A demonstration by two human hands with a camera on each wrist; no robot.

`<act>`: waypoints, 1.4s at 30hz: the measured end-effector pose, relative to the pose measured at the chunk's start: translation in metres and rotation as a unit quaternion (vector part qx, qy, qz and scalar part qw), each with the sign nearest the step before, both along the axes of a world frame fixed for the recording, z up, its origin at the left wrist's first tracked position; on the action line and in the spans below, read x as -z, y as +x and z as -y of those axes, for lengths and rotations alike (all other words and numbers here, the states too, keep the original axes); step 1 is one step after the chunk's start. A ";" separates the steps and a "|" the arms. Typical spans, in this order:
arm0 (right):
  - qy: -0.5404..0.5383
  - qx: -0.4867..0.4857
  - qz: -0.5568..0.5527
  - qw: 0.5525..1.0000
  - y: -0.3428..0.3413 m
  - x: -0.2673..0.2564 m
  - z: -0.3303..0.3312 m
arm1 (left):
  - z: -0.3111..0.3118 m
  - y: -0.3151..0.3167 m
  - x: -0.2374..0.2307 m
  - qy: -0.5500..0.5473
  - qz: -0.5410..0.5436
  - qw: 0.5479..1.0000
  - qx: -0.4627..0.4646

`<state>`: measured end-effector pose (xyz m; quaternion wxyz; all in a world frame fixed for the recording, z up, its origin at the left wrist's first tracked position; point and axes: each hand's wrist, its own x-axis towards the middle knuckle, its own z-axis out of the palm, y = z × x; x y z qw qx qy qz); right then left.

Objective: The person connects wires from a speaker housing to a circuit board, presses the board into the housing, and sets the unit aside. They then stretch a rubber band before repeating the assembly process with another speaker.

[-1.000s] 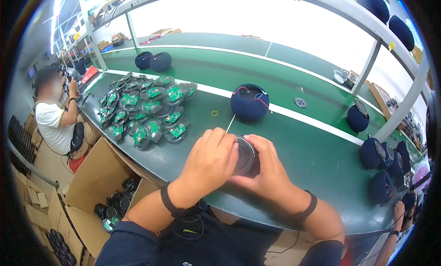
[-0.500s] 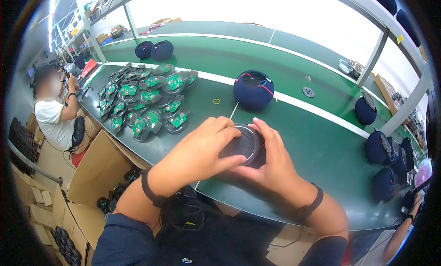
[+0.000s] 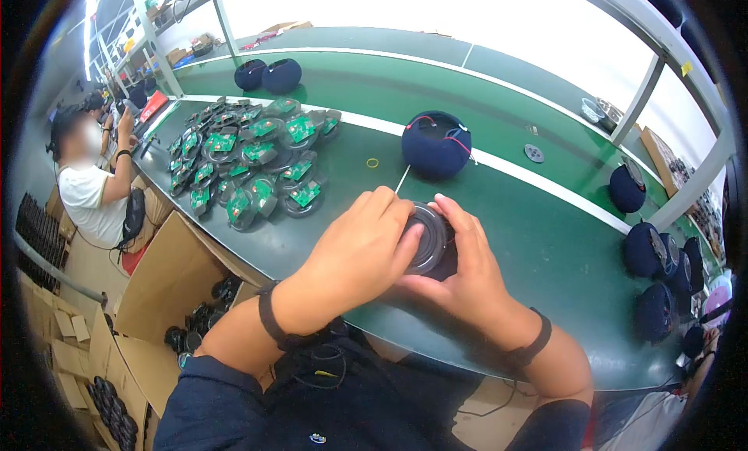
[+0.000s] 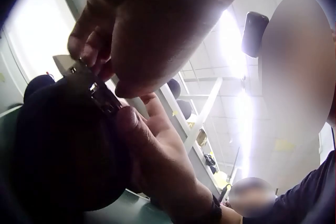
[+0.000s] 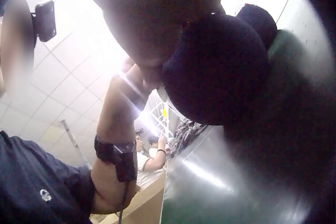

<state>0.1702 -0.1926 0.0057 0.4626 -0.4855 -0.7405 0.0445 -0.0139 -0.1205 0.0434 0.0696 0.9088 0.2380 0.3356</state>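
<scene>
A black round disc (image 3: pixel 427 237) sits on a dark ball, whose rounded body (image 4: pixel 68 155) shows in the left wrist view and whose side (image 5: pixel 220 71) shows in the right one. My left hand (image 3: pixel 358 237) grips the disc at its left edge, thumb over its face. Around the ball's right side curves my right hand (image 3: pixel 477 272), fingers beyond the disc and thumb on the near side. From the left wrist, a thin part with metal bits (image 4: pixel 94 87) is visible between both hands. Beyond the hands stands a navy ball (image 3: pixel 436 151) with an opening and red wires.
Green circuit boards on clear-and-black discs (image 3: pixel 261 151) are heaped at the left. Several navy balls (image 3: pixel 653 311) stand right. A yellow ring (image 3: pixel 372 163) and grey disc (image 3: pixel 534 153) lie on the table. A cardboard box (image 3: pixel 167 280) is below left; a person (image 3: pixel 93 186) sits beyond.
The disc tilted, then turned up toward the head camera. My left thumb shifted from the disc's near edge onto its face between the last two head frames. My right hand keeps its hold.
</scene>
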 end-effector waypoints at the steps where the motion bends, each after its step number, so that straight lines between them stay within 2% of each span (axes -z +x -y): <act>1: -0.002 -0.002 -0.001 1.000 0.000 0.000 0.000 | -0.001 0.003 0.002 -0.002 0.014 1.000 -0.014; 5: -0.024 0.000 -0.010 1.000 -0.001 -0.001 0.001 | -0.006 0.016 0.012 0.021 0.044 0.997 -0.064; 11: 0.000 -0.008 0.005 1.000 0.000 0.002 -0.001 | -0.015 0.023 0.019 0.044 0.048 0.994 -0.085; 15: -0.007 -0.007 -0.011 1.000 0.002 0.001 -0.002 | -0.014 0.025 0.016 0.049 0.018 0.995 -0.085; 18: -0.013 -0.010 -0.006 1.000 0.003 0.001 -0.003 | -0.017 0.022 0.012 0.077 0.060 0.995 -0.036; 21: -0.024 -0.005 0.008 1.000 0.003 -0.002 -0.001 | -0.013 0.015 0.006 0.039 0.032 0.999 0.004; 23: -0.009 -0.013 0.030 0.999 0.004 0.003 -0.004 | -0.012 0.013 0.008 -0.061 0.089 0.994 0.028; 24: 0.005 -0.022 0.051 0.998 0.004 0.005 -0.004 | -0.013 0.011 0.007 -0.059 0.091 0.994 0.034; 26: -0.008 -0.011 0.030 0.999 0.002 0.005 -0.002 | -0.014 0.008 0.006 0.034 0.022 0.999 0.035; 28: -0.002 -0.009 0.043 0.999 0.003 0.009 -0.003 | -0.011 0.005 0.010 0.077 0.040 0.994 0.061; 32: -0.028 0.022 -0.002 0.999 0.008 0.018 -0.005 | 0.006 -0.012 0.005 0.157 0.075 0.978 0.114; 34: -0.023 0.042 0.001 0.999 0.010 0.013 -0.006 | 0.008 -0.023 -0.010 0.132 0.154 0.978 0.035; 36: -0.018 0.047 0.007 0.999 0.011 0.010 -0.010 | -0.027 -0.017 -0.027 0.172 0.170 0.970 0.010; 40: -0.011 0.109 0.030 0.994 0.032 0.005 -0.018 | -0.116 0.007 -0.029 0.009 0.197 0.979 -0.056; 42: -0.032 0.142 0.006 0.989 0.046 0.008 -0.021 | -0.173 0.023 -0.018 0.035 0.181 0.981 -0.052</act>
